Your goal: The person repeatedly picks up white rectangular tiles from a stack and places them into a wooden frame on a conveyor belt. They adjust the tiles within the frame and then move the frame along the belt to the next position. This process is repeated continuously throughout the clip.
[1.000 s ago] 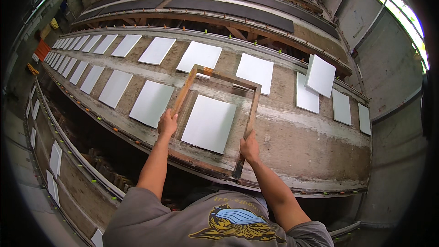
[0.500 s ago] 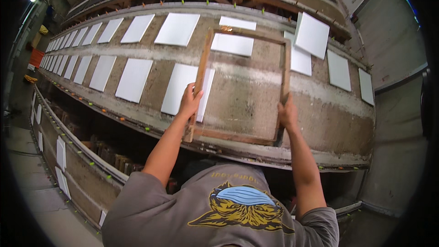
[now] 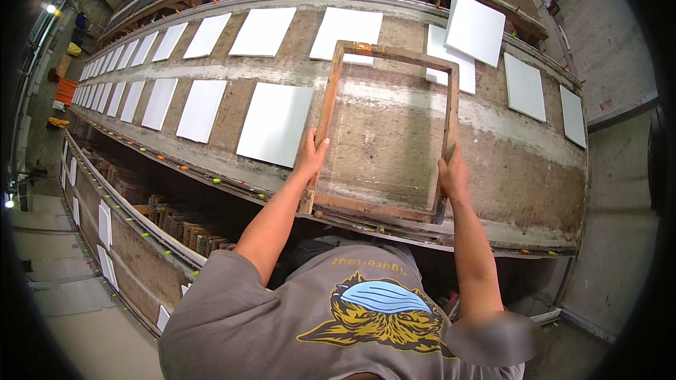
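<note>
With both hands I hold a wooden screen frame [image 3: 329, 102] with a see-through mesh. It is over the near half of a long, stained work table [image 3: 503, 183]. My left hand [image 3: 310, 157] is closed around its left bar, the thumb on the inner side. On the right bar, low down, my right hand [image 3: 455, 172] grips with fingers partly hidden by the wood. A white panel [image 3: 274, 121] lies just left of the frame. Another white panel [image 3: 346, 28] lies beyond the frame's far edge, which covers part of it.
Two rows of white panels run off to the left. At the far right, one white panel [image 3: 475, 28] overlaps another [image 3: 438, 42]. Small coloured clips [image 3: 218, 181] line the table's edges. A lower rack [image 3: 184, 232] stands at near left, a grey wall [image 3: 620, 190] at right.
The frame has moved to the right, off the near white panel it was overlapping. Both hands have kept their hold and moved with it. The whole view has shifted slightly.
</note>
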Available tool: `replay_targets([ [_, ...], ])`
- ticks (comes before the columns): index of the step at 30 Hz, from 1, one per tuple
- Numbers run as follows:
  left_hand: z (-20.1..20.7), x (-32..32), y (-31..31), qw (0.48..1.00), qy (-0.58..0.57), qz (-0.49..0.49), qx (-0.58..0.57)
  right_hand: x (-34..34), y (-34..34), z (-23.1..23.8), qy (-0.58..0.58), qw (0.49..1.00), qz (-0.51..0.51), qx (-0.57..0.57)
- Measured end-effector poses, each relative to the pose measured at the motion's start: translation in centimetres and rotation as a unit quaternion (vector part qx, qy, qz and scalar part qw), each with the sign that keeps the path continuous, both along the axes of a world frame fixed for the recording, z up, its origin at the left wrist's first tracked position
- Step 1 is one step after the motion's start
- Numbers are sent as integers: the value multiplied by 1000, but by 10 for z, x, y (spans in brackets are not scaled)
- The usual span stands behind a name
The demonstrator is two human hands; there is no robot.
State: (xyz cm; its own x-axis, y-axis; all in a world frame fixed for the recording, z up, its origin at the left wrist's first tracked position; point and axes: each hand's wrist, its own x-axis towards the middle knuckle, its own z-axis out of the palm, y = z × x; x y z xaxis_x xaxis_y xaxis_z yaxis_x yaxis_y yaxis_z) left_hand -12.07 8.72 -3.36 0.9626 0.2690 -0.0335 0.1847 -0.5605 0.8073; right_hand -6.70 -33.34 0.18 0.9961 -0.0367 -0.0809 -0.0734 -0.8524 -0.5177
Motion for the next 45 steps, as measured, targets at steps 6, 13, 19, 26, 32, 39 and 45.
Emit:
replay_targets([
  [6,-7,-17,-11,1000,27,14,-8,-10,-3,-7,1,1000,10,5],
  [13,-15,-19,-15,999,34,5,-11,-25,-10,-15,-5,1000,-9,7],
  [19,-21,-16,-16,999,50,-2,-17,-30,-11,-13,23,999,-25,1],
  [26,-34,-15,-13,999,50,-9,-2,-30,-8,-12,34,999,-23,-11],
  [32,-31,-17,-15,999,36,-12,33,-34,-8,-17,35,999,-31,-7],
  [39,-19,-14,-16,997,56,-23,40,-33,-8,-15,44,998,-35,-37],
  [45,-21,-36,-10,996,55,-56,46,-30,3,3,-6,994,-23,-109],
])
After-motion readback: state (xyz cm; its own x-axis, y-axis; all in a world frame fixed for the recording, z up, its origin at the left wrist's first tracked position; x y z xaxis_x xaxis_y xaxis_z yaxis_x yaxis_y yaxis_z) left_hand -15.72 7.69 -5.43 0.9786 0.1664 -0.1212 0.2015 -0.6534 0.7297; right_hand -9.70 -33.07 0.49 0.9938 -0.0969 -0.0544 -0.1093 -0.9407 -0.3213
